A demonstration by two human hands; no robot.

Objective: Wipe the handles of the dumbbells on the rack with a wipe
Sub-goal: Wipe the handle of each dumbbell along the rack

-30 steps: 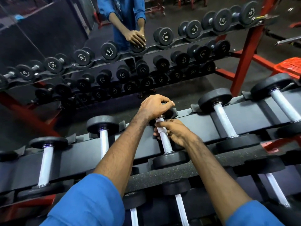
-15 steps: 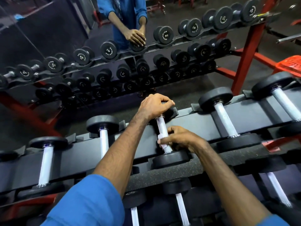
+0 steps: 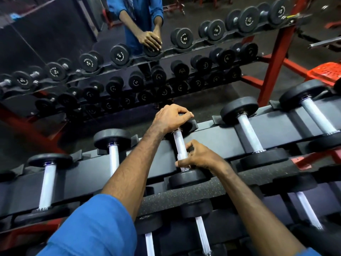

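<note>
Your right hand [image 3: 198,157] is closed around the lower part of a dumbbell handle [image 3: 178,143], thumb and fingers wrapped about the bar just above the near weight [image 3: 186,178]. A small patch of white wipe [image 3: 181,156] shows between your fingers against the metal; most of it is hidden inside the grip. Your left hand [image 3: 170,117] is clamped over the far weight [image 3: 187,125] of the same dumbbell, fingers curled across its top, covering most of it. The bare knurled stretch of the handle runs between your two hands.

This dumbbell lies on the top shelf of the rack [image 3: 208,132], a dark grey sloped tray, with its near weight resting on the front lip. To its left on the same shelf sit two more dumbbells [image 3: 112,143], each with a pale handle and black ends, apart from one another. To its right sit two larger ones [image 3: 247,133], also spaced apart. A speckled rubber strip [image 3: 184,198] runs along the front edge of the shelf, and below it further dumbbell handles [image 3: 202,235] show on a lower shelf.

Your sleeves [image 3: 96,228] are blue. Beyond the rack stands a mirror [image 3: 55,43], which reflects the rack's red frame [image 3: 273,61], rows of black dumbbell ends, and a figure in blue with a hand on one weight.
</note>
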